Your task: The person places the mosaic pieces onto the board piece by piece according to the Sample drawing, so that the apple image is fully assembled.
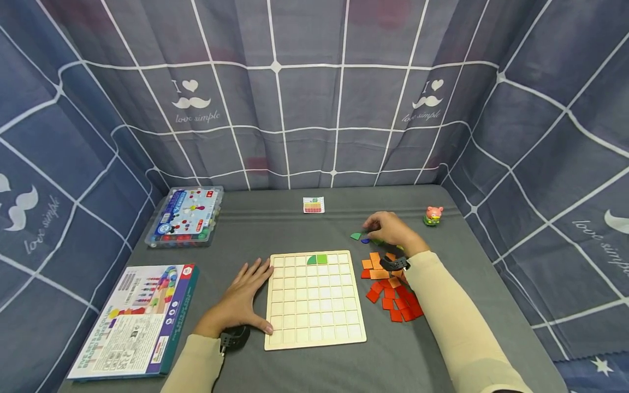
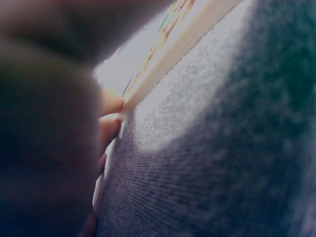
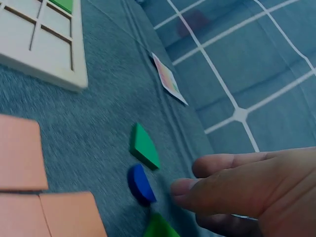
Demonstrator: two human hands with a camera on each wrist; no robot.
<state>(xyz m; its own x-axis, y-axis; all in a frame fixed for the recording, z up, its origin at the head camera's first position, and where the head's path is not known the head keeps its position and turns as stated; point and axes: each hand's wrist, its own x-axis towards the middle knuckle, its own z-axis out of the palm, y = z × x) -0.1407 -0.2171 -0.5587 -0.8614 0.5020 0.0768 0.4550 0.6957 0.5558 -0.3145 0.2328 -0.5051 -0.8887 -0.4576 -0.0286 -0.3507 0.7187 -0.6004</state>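
1. Wooden grid board (image 1: 314, 300) lies flat on the gray cloth (image 1: 245, 234); in its far row a dark green quarter-round piece (image 1: 312, 260) and a light green square piece (image 1: 321, 258) sit side by side.
2. Left hand (image 1: 241, 297) is spread wide at the board's left side, thumb and fingertips touching that edge.
3. Right hand (image 1: 390, 227) is beyond the board's far right corner, fingers bent and fingertips close together; I cannot tell whether they pinch a piece.
4. Between that corner and the right hand lie a loose green piece with one curved edge (image 3: 144, 147) and a blue half-round piece (image 3: 141, 185); a bright green piece (image 3: 160, 228) is beside the blue one.
5. Right of the board, orange pieces (image 1: 378, 274) lie in a loose heap; red pieces (image 1: 396, 315) lie mostly on its near side, some partly hidden by the right sleeve (image 1: 452, 311).
6. Beyond the board's far edge is a small printed card (image 1: 313, 205); far to the right of the board and beyond it stands a pink-headed figurine (image 1: 433, 214).
7. Left of the board, well apart, lies a printed box (image 1: 132, 322); beyond that box is a clear plastic case (image 1: 187, 215).
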